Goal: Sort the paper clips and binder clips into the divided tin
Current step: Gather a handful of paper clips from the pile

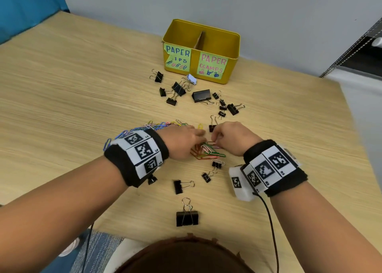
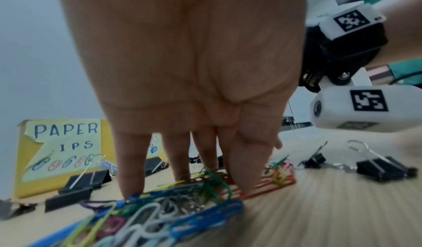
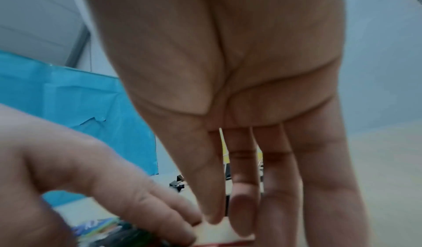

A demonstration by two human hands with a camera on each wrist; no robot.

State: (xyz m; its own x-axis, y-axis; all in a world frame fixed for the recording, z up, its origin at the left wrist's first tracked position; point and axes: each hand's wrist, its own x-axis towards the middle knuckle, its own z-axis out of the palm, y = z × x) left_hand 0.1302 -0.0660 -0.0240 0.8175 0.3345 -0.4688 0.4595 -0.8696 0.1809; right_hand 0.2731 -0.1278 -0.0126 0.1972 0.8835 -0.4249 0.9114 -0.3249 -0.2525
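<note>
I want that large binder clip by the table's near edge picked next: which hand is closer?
Left, narrowly. The left hand is beyond the large binder clip, roughly straight ahead; the right hand is beyond and off to the right.

A light wooden table (image 1: 62, 91) stands against a pale grey wall (image 1: 227, 6). A blue sheet (image 1: 26, 6) hangs at the far left. Black-and-white marker bands (image 1: 142, 148) circle both wrists, and a black cable (image 1: 270, 227) trails from the right one.
</note>
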